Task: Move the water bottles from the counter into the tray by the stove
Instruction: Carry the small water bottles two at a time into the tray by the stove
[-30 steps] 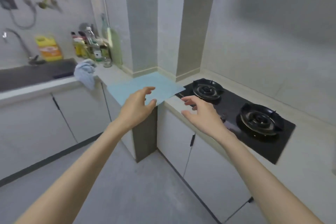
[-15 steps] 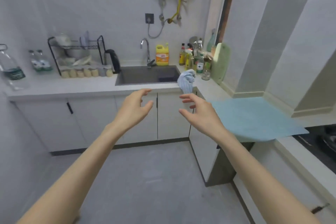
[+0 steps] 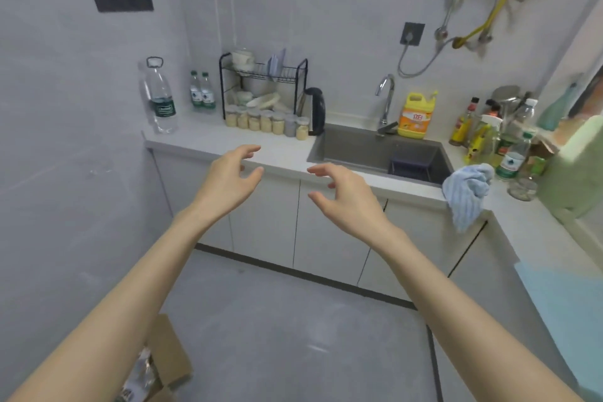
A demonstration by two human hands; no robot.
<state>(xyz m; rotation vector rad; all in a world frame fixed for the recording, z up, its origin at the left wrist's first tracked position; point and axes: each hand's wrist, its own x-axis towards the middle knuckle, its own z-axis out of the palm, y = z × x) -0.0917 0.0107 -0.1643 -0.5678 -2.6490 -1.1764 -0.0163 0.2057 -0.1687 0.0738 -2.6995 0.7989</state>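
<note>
Hands empty: left hand [image 3: 228,179] and right hand [image 3: 346,196] reach out side by side, fingers spread and half-curled, short of the table [image 3: 284,153]; probably pre-shaped for a bottle. Large water bottle [image 3: 160,101] stands upright at the table's far left end by the wall. Two small water bottles [image 3: 203,90] stand just beside the dish rack [image 3: 261,88]. All are well apart from both hands, nearer the left. Pale blue slab [image 3: 567,303] at right edge is possibly the tray, too cropped to tell.
</note>
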